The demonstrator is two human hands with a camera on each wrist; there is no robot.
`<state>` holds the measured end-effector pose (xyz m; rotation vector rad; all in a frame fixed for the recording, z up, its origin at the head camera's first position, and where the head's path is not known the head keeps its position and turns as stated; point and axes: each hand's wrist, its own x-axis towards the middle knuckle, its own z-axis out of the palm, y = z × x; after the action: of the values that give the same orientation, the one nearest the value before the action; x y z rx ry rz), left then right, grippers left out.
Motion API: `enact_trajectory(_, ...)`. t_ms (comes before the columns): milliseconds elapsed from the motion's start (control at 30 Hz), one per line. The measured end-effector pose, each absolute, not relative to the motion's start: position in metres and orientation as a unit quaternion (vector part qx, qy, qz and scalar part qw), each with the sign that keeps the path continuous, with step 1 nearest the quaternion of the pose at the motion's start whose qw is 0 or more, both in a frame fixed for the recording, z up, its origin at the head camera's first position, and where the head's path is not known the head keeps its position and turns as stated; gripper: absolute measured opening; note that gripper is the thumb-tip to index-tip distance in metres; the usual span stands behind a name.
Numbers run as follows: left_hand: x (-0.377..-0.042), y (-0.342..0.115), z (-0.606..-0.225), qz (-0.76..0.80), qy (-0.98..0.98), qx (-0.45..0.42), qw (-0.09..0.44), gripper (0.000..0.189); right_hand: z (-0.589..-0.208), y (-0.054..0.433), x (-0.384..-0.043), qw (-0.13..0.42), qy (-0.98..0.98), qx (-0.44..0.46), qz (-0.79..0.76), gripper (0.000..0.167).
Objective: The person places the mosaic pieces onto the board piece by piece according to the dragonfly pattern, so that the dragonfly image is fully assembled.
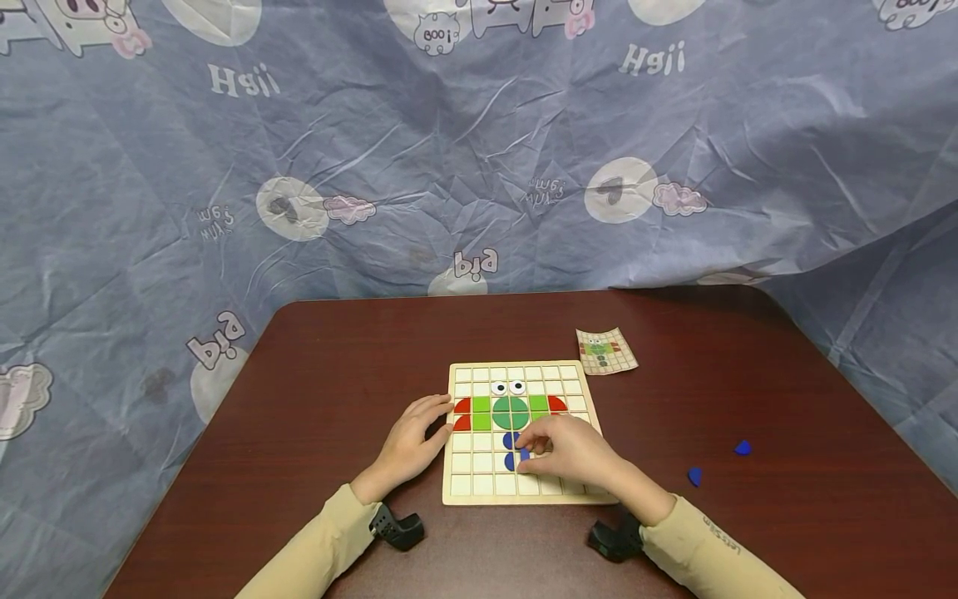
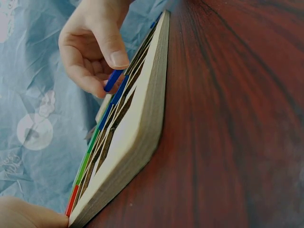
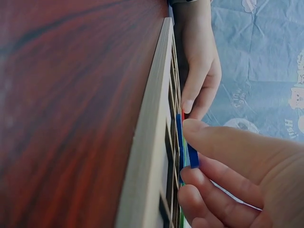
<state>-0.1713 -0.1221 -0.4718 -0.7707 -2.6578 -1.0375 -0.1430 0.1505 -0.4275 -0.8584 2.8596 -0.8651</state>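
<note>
A pale wooden grid board point(image 1: 479, 491) lies on the table, bearing red, bright green, dark green and blue pieces and two eye discs point(image 1: 508, 388). Over its lower middle, my right hand point(image 1: 575, 449) pinches a small blue piece point(image 3: 193, 156) between thumb and fingers, tilted close above the squares. Blue pieces point(image 1: 511, 441) lie on the board right beside those fingertips. At the board's left edge rests my left hand point(image 1: 407, 437), fingers relaxed, fingertips by the red pieces point(image 1: 462, 406). My right hand hides part of the board's right side.
Two loose blue pieces point(image 1: 694, 476) lie on the dark red-brown table point(image 1: 359, 349) to the right. Behind the board's far right corner is a slightly curled pattern card point(image 1: 617, 362) with a similar coloured figure. A printed blue-grey cloth point(image 1: 419, 166) hangs behind the table.
</note>
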Motion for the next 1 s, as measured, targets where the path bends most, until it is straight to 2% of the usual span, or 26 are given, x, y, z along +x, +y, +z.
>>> enact_trajectory(500, -0.1709, -0.1220, -0.4710, -0.350, -0.895, -0.260, 0.093, 0.035, -0.4333, 0.1486, -0.1427, 0.000, 0.922, -0.288, -0.260, 0.019)
enact_trajectory(1000, -0.1710, -0.1221, -0.4710, -0.353, -0.893, -0.263, 0.093, 0.035, -0.4340, 0.1489, -0.1424, 0.012, 0.916, -0.293, -0.274, 0.020)
